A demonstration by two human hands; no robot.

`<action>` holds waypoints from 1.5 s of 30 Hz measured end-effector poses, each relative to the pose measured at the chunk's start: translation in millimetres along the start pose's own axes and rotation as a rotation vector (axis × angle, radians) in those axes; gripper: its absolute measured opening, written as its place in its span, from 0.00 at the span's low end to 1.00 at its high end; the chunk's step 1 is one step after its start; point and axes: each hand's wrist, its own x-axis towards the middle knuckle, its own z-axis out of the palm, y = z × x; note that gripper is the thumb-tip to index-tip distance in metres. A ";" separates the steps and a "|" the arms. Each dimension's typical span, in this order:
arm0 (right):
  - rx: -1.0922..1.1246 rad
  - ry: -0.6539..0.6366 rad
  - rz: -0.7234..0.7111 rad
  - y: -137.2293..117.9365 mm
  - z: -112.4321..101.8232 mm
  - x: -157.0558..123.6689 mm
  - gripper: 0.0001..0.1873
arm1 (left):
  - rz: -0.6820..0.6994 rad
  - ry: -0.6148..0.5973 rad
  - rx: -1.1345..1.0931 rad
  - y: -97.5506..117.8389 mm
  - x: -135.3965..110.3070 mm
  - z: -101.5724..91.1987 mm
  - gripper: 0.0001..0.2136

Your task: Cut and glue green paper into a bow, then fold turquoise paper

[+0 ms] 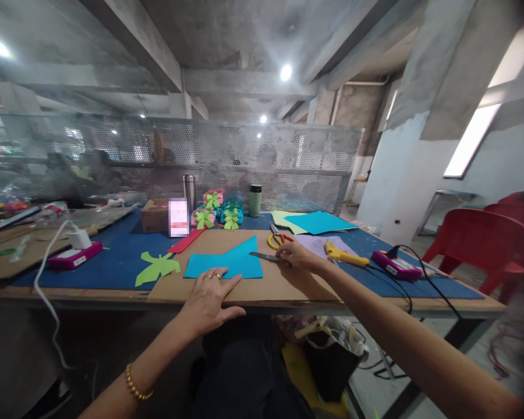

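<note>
A sheet of bright blue paper (240, 265), with one corner folded or angled upward at the right, lies on a brown cardboard sheet (305, 285). My left hand (209, 297) rests on its near edge, fingers stretched out and thumb apart. To the right, my right hand (294, 256) is closed on a tool with a long dark metal blade (264, 256); its handle is hidden in the fingers. The blade's tip reaches the right edge of the blue paper. Just behind this hand lies a hand tool with yellow and red handles (274, 240).
Left are a green paper cutout (157, 267), a red strip (187, 240) and a purple power strip (75, 255). Behind stand small bow-topped boxes (204, 219), a green bottle (255, 202) and a steel flask (189, 192). Right are a yellow glue gun (344, 255) and another purple power strip (396, 266).
</note>
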 end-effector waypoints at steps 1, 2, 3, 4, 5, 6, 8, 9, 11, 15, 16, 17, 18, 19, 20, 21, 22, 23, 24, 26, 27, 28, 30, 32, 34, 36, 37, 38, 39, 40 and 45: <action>-0.014 -0.013 -0.008 0.4 -1.1 0.0 0.08 | 0.000 0.002 0.001 0.1 0.1 -0.2 0.36; -0.023 -0.027 -0.017 0.4 -2.3 -0.7 0.07 | 0.002 0.004 0.003 0.2 0.3 -0.4 0.36; -0.029 -0.040 -0.025 0.0 -3.4 -2.1 0.08 | 0.003 0.007 0.005 0.1 0.4 -0.4 0.36; -0.031 -0.057 -0.034 -0.7 -4.5 -4.1 0.09 | 0.004 0.009 0.007 0.0 0.5 -0.3 0.36; -0.031 -0.076 -0.043 -1.6 -5.3 -6.6 0.10 | 0.002 0.011 0.010 -0.1 0.5 -0.2 0.36; -0.028 -0.099 -0.053 -2.7 -5.8 -9.6 0.10 | 0.002 0.011 0.010 -0.2 0.3 0.0 0.36; -0.021 -0.154 -0.080 -5.0 -5.7 -16.2 0.11 | 0.002 0.010 0.011 -0.2 -0.3 0.3 0.36; -0.016 -0.184 -0.095 -6.1 -5.1 -19.5 0.11 | 0.003 0.008 0.012 -0.1 -0.6 0.3 0.36; -0.011 -0.237 -0.126 -7.7 -3.0 -25.5 0.12 | 0.004 0.002 0.024 0.8 -0.3 -0.6 0.37; -0.019 -0.272 -0.166 -9.3 0.7 -32.5 0.14 | -0.011 -0.047 0.079 3.6 10.9 -9.1 0.34; -0.024 -0.272 -0.169 -9.6 0.9 -33.1 0.15 | -0.015 -0.066 0.094 3.9 17.0 -12.3 0.32; -0.030 -0.273 -0.171 -9.9 1.0 -33.5 0.17 | -0.019 -0.085 0.106 3.7 24.2 -15.5 0.30; -0.036 -0.274 -0.172 -10.1 0.8 -33.5 0.18 | -0.020 -0.104 0.112 2.8 32.2 -18.4 0.29; -0.042 -0.274 -0.172 -10.2 0.7 -33.3 0.19 | -0.017 -0.127 0.111 1.3 40.7 -20.5 0.27; -0.049 -0.273 -0.172 -10.1 0.6 -33.0 0.20 | -0.018 -0.148 0.100 -0.9 49.1 -21.9 0.25; -0.055 -0.270 -0.174 -9.9 0.6 -32.6 0.20 | -0.015 -0.174 0.084 -3.6 57.0 -22.3 0.23; -0.061 -0.265 -0.177 -9.4 0.8 -32.2 0.20 | -0.022 -0.198 0.067 -6.7 64.0 -21.9 0.22; -0.064 -0.257 -0.181 -8.8 1.1 -32.0 0.20 | -0.026 -0.222 0.050 -9.9 69.9 -20.9 0.21; -0.067 -0.248 -0.184 -7.9 1.3 -32.1 0.20 | -0.029 -0.245 0.035 -13.2 74.4 -19.6 0.21; -0.067 -0.232 -0.187 -6.0 1.7 -33.7 0.20 | -0.029 -0.277 0.012 -18.9 79.8 -16.9 0.22; -0.066 -0.226 -0.187 -4.9 1.7 -35.0 0.21 | -0.024 -0.288 0.003 -21.2 80.9 -15.8 0.22; -0.064 -0.223 -0.188 -4.0 1.6 -36.7 0.21 | -0.020 -0.296 -0.007 -23.1 81.5 -15.0 0.22; -0.058 -0.225 -0.192 -2.9 1.2 -39.9 0.21 | -0.016 -0.306 -0.027 -26.1 81.8 -14.2 0.22; -0.053 -0.225 -0.195 -3.3 1.4 -41.3 0.21 | -0.011 -0.314 -0.048 -28.5 82.3 -13.8 0.22; -0.049 -0.221 -0.191 -5.5 2.8 -39.8 0.21 | -0.007 -0.324 -0.069 -31.2 83.5 -13.3 0.22; -0.044 -0.218 -0.185 -9.4 5.4 -36.1 0.21 | 0.002 -0.335 -0.087 -34.1 85.3 -12.5 0.22; -0.041 -0.219 -0.183 -11.5 6.8 -33.9 0.21 | 0.008 -0.340 -0.094 -35.5 86.2 -12.0 0.22; -0.037 -0.222 -0.182 -13.6 8.2 -31.8 0.21 | 0.015 -0.345 -0.101 -36.9 87.1 -11.5 0.22; -0.032 -0.223 -0.182 -15.2 9.4 -30.0 0.20 | 0.021 -0.350 -0.107 -38.2 87.8 -11.0 0.22; -0.025 -0.225 -0.182 -16.3 10.2 -28.7 0.20 | 0.024 -0.353 -0.112 -39.3 88.5 -10.5 0.22; 0.005 -0.266 -0.176 -11.3 9.0 -29.0 0.24 | 0.019 -0.353 -0.132 -41.3 89.4 -8.2 0.22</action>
